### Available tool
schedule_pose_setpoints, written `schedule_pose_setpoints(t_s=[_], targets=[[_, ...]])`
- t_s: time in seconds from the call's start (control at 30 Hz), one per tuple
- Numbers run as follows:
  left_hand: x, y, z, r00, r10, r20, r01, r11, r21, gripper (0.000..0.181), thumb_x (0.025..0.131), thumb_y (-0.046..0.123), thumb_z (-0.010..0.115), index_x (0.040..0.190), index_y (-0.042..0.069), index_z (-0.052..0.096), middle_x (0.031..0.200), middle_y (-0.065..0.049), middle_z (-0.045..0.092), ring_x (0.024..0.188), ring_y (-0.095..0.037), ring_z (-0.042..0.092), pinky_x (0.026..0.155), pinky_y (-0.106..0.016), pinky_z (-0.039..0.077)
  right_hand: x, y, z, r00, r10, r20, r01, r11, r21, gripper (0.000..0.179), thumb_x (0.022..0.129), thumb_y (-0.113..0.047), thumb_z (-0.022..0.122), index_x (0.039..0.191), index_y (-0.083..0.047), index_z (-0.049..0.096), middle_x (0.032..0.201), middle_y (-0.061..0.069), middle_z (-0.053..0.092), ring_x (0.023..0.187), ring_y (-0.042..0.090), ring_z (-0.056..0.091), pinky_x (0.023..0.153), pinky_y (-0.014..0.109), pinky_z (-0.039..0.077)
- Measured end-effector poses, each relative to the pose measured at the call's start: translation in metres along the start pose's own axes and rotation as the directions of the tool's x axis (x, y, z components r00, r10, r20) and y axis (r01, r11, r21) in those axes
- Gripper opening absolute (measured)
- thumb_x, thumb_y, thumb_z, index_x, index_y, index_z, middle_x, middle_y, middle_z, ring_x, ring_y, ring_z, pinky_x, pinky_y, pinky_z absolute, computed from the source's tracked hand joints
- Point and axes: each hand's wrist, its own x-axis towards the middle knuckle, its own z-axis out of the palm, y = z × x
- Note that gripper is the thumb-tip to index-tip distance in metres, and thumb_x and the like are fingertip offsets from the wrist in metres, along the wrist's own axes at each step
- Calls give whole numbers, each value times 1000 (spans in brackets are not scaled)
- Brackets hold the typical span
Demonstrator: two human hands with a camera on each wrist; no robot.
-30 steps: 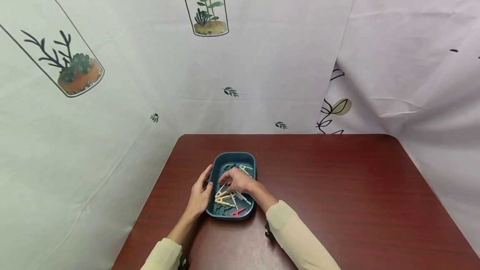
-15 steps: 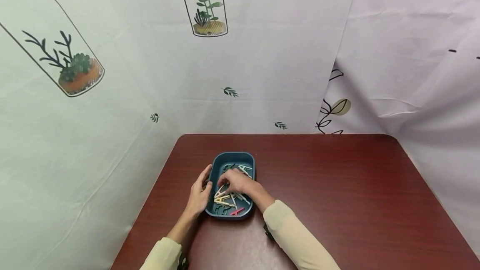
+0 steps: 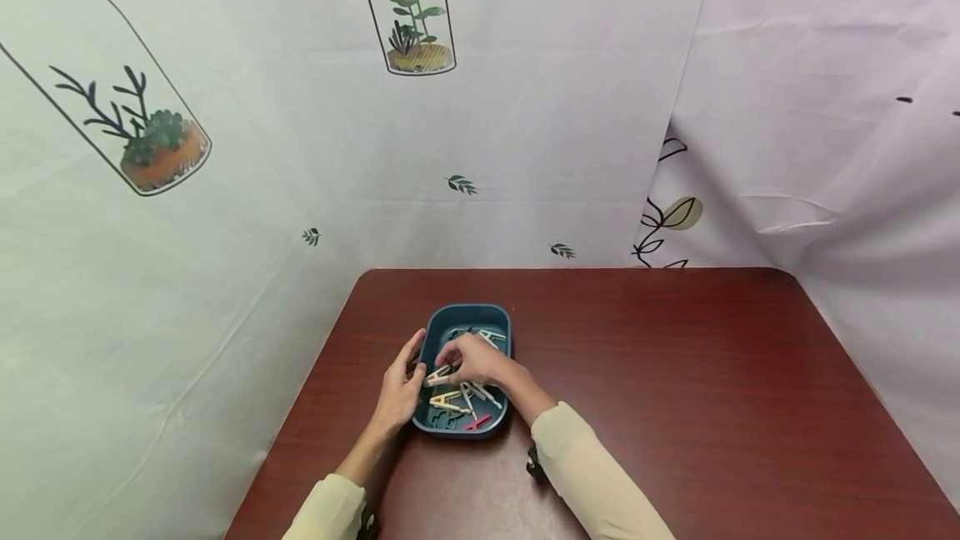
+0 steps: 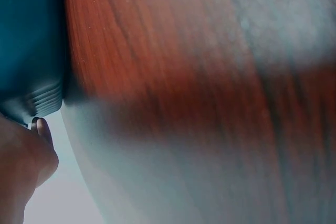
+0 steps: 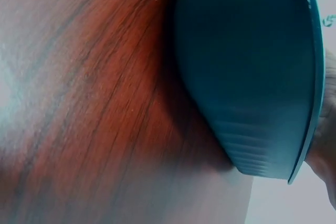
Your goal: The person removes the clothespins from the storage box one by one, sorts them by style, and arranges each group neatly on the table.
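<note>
A dark blue plastic tray (image 3: 461, 433) holds several clothespins. My right hand (image 3: 476, 358) reaches over its right side and pinches a pale clothespin (image 3: 437, 377) between thumb and fingers; one end points left, close to my left thumb. My left hand (image 3: 400, 387) rests along the tray's left side, fingers fairly straight. In the left wrist view, part of my left hand (image 4: 26, 156) touches the ribbed corner of the tray (image 4: 31, 40). The right wrist view shows the tray's outer wall (image 5: 247, 66), with part of my right hand (image 5: 325, 124) behind the rim.
Inside the tray lie a yellow clothespin (image 3: 447, 402), a pink-red one (image 3: 477, 422), a pale green one (image 3: 491, 336) and dark green pieces (image 3: 442, 421). The reddish-brown table (image 3: 652, 373) extends to the right. Printed cloth (image 3: 525, 107) hangs behind it.
The pale clothespin in my right hand has risen and turned flatter, its end shifting left toward my left thumb. My left hand and the tray stay about where they were.
</note>
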Motion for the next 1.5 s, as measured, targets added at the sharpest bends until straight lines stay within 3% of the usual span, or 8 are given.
schedule_pose_setpoints(t_s=[0.1,0.33,0.6,0.87,1.07,1.2,1.37,1.5], targets=[[-1,0,1,1000,-4,1,4,1000,8,63,103,-10,54,163,8,43,156,-20,54,142,-36,53,108,-59,44,-2,0,-1,1000,27,-8,-26,994,104,28,86,7,80,111,-6,80,102,3,78,97,15,74,81,25,57],[-1,3,5,1000,-25,-2,25,1000,7,64,103,-9,54,163,12,44,156,-18,55,141,-33,54,107,-51,47,-5,3,-5,997,64,-53,-52,976,213,30,87,9,76,115,-1,79,105,4,77,97,16,72,82,31,59],[0,5,7,1000,-23,-6,23,1000,-10,64,103,-10,53,163,13,44,155,-18,55,139,-33,56,109,-52,45,-9,4,-22,986,78,-144,-36,961,275,29,91,5,76,119,1,77,113,11,78,106,24,74,86,34,60],[0,7,7,999,-31,-11,31,999,-14,65,103,-10,53,162,15,45,155,-18,55,137,-35,57,111,-58,43,-15,12,-41,968,98,-232,-18,946,322,30,94,-5,81,123,-1,78,117,11,78,107,24,76,86,33,61],[-2,7,8,999,-33,-13,33,999,-12,65,103,-10,53,163,14,45,156,-20,54,136,-36,57,109,-54,44,-23,21,-55,939,99,-328,10,949,316,29,92,-8,83,120,-3,80,114,10,79,104,22,77,87,33,60],[-3,7,9,999,-33,-22,33,999,-2,64,102,-9,53,162,13,45,156,-18,55,135,-35,59,108,-52,46,-30,26,-66,918,103,-383,47,931,361,32,91,-6,84,122,-1,78,117,13,78,107,26,76,90,35,60],[-2,6,11,999,-26,-41,27,1000,8,64,102,-11,53,162,11,46,156,-19,54,139,-36,55,109,-58,43,-40,35,-78,885,127,-448,64,921,385,35,90,-5,83,124,1,77,121,16,77,113,29,74,94,37,58],[-4,18,12,999,-16,-47,16,1000,0,62,102,-13,51,161,5,44,156,-25,52,141,-41,52,110,-64,40,-48,43,-87,847,158,-508,62,918,391,35,88,-1,84,123,2,77,120,17,77,112,29,75,91,35,59]])
